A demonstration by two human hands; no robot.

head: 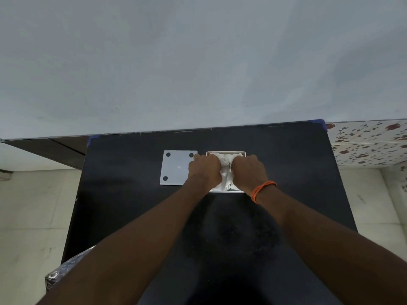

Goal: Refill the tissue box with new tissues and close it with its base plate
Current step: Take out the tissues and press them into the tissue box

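Both fists, left hand (206,170) and right hand (247,170), press tissues (225,164) into box (226,153); plate (175,167) just left, on table (132,205).

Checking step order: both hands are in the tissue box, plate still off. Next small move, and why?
Probably keep pressing the tissues down until they sit below the rim of the tissue box. The left hand and right hand are fisted in the wad, which looks bunched and uneven. The base plate lies flat beside the box on its left, and likely won't seat over a bulge.
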